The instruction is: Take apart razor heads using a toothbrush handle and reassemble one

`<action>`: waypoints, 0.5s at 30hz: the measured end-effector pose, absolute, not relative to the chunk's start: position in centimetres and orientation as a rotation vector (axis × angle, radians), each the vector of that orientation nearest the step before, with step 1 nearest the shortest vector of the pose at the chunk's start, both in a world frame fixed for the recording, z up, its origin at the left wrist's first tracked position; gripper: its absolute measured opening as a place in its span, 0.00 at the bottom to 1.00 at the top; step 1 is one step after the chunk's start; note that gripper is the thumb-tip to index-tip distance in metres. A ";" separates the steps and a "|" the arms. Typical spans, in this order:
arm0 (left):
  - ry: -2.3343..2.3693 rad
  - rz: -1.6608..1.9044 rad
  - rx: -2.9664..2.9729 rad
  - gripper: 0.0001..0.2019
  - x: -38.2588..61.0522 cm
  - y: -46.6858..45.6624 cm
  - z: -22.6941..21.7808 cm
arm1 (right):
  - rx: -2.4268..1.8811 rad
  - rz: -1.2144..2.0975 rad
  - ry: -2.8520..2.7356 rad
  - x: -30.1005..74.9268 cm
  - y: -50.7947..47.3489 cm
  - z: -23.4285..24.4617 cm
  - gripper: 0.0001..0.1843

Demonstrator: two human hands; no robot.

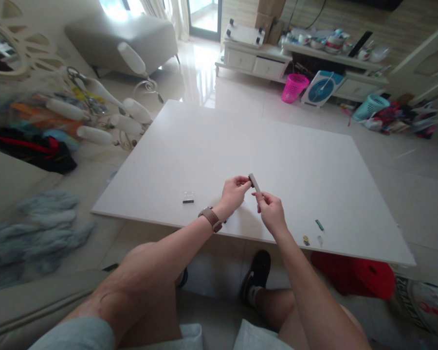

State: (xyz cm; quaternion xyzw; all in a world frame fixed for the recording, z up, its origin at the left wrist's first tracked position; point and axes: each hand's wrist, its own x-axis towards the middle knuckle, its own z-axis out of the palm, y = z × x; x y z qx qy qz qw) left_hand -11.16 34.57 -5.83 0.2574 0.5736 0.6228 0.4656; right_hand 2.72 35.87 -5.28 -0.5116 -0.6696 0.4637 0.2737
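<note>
Above the white table [255, 146], my right hand [272, 210] pinches the lower end of a slim grey bar-shaped piece [255, 183], which stands tilted. My left hand [236, 193] has its fingertips closed at a small black part [251, 182] on the bar's upper left side. Whether that part is fixed to the bar, I cannot tell. Left of my hands lies a small clear case [188, 197] with a black strip along its front. To the right rest a green strip [319, 225], a small yellow and dark piece [306, 240] and a little clear piece [320, 240].
The table's near edge runs just in front of my knees. A lamp with several white shades [126, 124] stands by its left side. Under the right corner is a red stool [365, 276]. Beyond the table are a pink basket [294, 88] and a blue-white fan [321, 88].
</note>
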 end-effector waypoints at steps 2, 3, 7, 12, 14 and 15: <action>1.406 1.492 0.595 0.05 -11.0 34.5 -5.6 | -1.376 1.227 -1.807 2.7 35.9 -5.3 0.24; 1.400 1.479 0.570 0.05 -11.0 34.5 -5.5 | -1.376 1.212 -1.801 2.7 35.9 -5.3 0.24; 1.379 1.489 0.581 0.05 -11.5 34.8 -5.1 | -1.360 1.193 -1.672 2.6 36.0 -5.2 0.22; 1.412 1.464 0.947 0.06 -12.1 34.6 -4.8 | -1.307 1.405 -1.264 2.3 36.1 -4.7 0.22; 1.464 1.437 1.173 0.05 -12.2 34.2 -4.5 | -1.286 1.532 -1.082 2.2 36.2 -4.3 0.22; 1.496 1.423 1.295 0.05 -12.2 34.0 -4.3 | -1.272 1.585 -1.012 2.1 36.2 -4.2 0.22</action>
